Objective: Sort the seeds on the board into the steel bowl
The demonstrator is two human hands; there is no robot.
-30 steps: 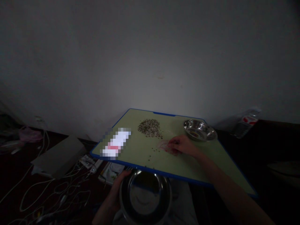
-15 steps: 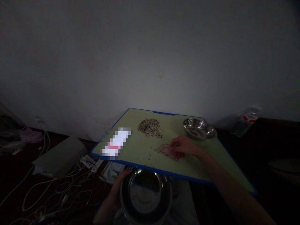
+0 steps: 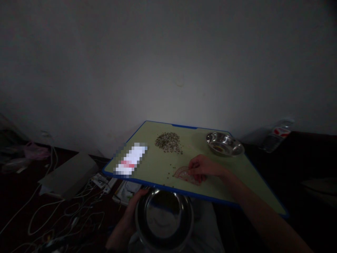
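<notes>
My right hand [image 3: 202,166] is closed on a clear protractor [image 3: 186,174] with red markings, held low over the pale green board [image 3: 226,182] near its front edge. Several dark grains lie just left of the protractor. Farther back sits a loose pile of small dark and pale grains [image 3: 170,142]. Below the front edge, my left hand [image 3: 133,207] grips the left rim of a steel bowl [image 3: 164,219], which is tucked against the board's edge. Its inside is dark, and I cannot make out any contents.
A second steel bowl [image 3: 224,144] stands at the board's back right. A lit, blurred-out phone-like screen [image 3: 131,160] lies at the left. Cables [image 3: 71,214] and a grey box [image 3: 70,174] are on the floor at left. A plastic bottle [image 3: 277,135] leans by the wall.
My right hand has shifted slightly left and toward me with the protractor, nearer the front edge. My left hand and the bowl it holds stay nearly in place.
</notes>
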